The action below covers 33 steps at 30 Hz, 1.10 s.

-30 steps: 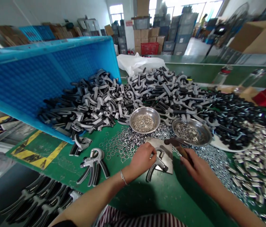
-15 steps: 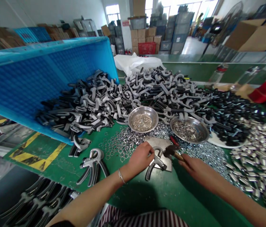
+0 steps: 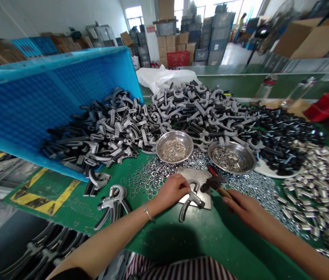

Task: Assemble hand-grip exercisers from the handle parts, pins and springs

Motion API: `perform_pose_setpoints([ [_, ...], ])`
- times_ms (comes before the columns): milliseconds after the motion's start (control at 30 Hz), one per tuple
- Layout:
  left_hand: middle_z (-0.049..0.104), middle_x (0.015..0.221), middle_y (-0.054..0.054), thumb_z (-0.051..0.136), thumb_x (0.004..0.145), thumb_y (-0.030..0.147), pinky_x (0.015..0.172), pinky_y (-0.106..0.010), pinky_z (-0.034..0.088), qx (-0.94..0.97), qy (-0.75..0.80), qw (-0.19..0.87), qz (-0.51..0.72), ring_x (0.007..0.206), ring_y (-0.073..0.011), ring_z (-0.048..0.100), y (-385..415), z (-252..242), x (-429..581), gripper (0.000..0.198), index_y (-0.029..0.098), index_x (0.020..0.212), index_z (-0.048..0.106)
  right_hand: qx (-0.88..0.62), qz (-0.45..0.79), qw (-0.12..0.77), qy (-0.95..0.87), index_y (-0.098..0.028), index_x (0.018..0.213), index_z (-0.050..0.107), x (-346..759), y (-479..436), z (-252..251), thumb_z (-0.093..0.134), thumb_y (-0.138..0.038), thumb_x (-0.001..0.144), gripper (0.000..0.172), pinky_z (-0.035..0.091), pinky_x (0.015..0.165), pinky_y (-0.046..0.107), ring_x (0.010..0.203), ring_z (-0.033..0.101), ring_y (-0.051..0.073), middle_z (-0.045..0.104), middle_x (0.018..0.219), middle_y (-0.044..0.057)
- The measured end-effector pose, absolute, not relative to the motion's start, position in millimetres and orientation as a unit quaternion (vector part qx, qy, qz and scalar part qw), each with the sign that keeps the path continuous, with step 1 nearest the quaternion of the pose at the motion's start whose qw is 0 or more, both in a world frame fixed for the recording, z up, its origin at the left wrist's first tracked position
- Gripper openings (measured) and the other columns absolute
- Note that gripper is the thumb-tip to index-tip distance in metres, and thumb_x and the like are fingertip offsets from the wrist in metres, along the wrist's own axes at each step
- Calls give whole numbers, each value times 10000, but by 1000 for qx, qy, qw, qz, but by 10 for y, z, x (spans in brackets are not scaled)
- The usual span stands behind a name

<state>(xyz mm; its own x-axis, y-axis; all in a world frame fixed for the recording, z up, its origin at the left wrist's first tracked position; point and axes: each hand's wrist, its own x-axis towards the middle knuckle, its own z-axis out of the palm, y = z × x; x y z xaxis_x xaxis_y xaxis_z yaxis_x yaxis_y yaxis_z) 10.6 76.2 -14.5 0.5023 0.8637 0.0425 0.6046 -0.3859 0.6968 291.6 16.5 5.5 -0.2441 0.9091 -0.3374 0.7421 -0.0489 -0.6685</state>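
Note:
My left hand [image 3: 172, 189] is closed on a grey and black hand-grip part [image 3: 190, 200] that lies on a small metal plate [image 3: 197, 179] on the green table. My right hand [image 3: 241, 208] grips a wooden-handled hammer [image 3: 214, 184], whose dark head hovers just right of the part's top. Two steel bowls stand just beyond: one with small rings [image 3: 174, 146], one with metal pins [image 3: 231, 157]. Loose washers [image 3: 145, 177] lie scattered around the plate.
A tilted blue crate [image 3: 36, 101] spills grey and black handles [image 3: 111, 128] at the left. More handles [image 3: 199, 105], black knobs [image 3: 284, 136] and shiny springs [image 3: 322, 175] are piled behind and right. Two assembled grippers [image 3: 113, 202] lie at the left. Boxes fill the background.
The hammer head has swung down and left from over the pin bowl to beside the part. My left hand has stayed on the part.

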Motion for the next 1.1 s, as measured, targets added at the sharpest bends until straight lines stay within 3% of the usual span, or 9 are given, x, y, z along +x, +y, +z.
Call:
perform_pose_setpoints([
  [167,664,878,-35,656,858,195,868,-306,437,844,416,281,188,918,-197,594,758,-138,108,55,178,830,700,-602,424,102,-669,-215,1015,583,2862,113,147,377,-489,975,345,456,636,319,694,655,230,695,765,46],
  [367,648,860,-33,646,856,203,757,-266,464,790,450,355,218,851,-177,610,787,-273,74,70,164,822,692,-601,441,106,-658,-200,1152,597,2856,73,209,404,-496,970,397,443,541,287,582,620,191,706,802,48],
  [533,639,910,-54,559,921,221,812,-304,457,873,400,236,148,896,-199,595,781,-142,92,137,168,860,670,-605,459,102,-643,-195,1237,586,2853,62,147,392,-514,974,456,445,497,276,530,609,177,710,808,52],
  [667,641,978,-83,451,974,220,899,-377,437,946,296,124,54,931,-227,592,777,4,118,227,172,905,662,-596,427,100,-673,-206,1178,613,2803,73,184,396,-501,981,416,491,597,310,636,664,210,723,835,53],
  [733,633,1083,-108,540,946,342,944,-418,435,934,330,125,62,1021,-268,583,719,0,125,226,174,1049,650,-589,391,114,-698,-216,1135,631,2760,51,267,410,-471,982,370,512,704,339,775,694,242,739,914,69],
  [800,577,1247,-157,674,833,504,1006,-470,417,892,414,149,102,1156,-330,533,610,-61,142,602,157,1303,529,-580,357,137,-719,-232,1165,623,2700,7,360,407,-448,991,352,515,781,354,887,697,257,743,1016,84],
  [867,501,1361,-201,737,759,529,1064,-499,383,839,494,183,136,1255,-365,471,478,-153,179,935,125,1482,303,-567,328,162,-738,-246,1251,582,2615,-25,417,372,-430,1011,369,516,827,358,964,690,257,729,1114,98],
  [967,470,1391,-235,691,813,385,1109,-492,342,792,553,217,143,1308,-363,435,322,-270,260,969,78,1539,127,-553,287,131,-771,-223,1257,573,2473,32,378,344,-393,1018,371,514,839,380,961,695,272,724,1122,131],
  [1100,479,1365,-282,667,818,338,1109,-504,337,783,569,217,129,1282,-381,449,272,-272,326,941,-7,1522,146,-571,301,48,-762,-188,1054,625,2473,187,216,409,-387,980,302,508,737,356,796,701,263,740,909,124],
])
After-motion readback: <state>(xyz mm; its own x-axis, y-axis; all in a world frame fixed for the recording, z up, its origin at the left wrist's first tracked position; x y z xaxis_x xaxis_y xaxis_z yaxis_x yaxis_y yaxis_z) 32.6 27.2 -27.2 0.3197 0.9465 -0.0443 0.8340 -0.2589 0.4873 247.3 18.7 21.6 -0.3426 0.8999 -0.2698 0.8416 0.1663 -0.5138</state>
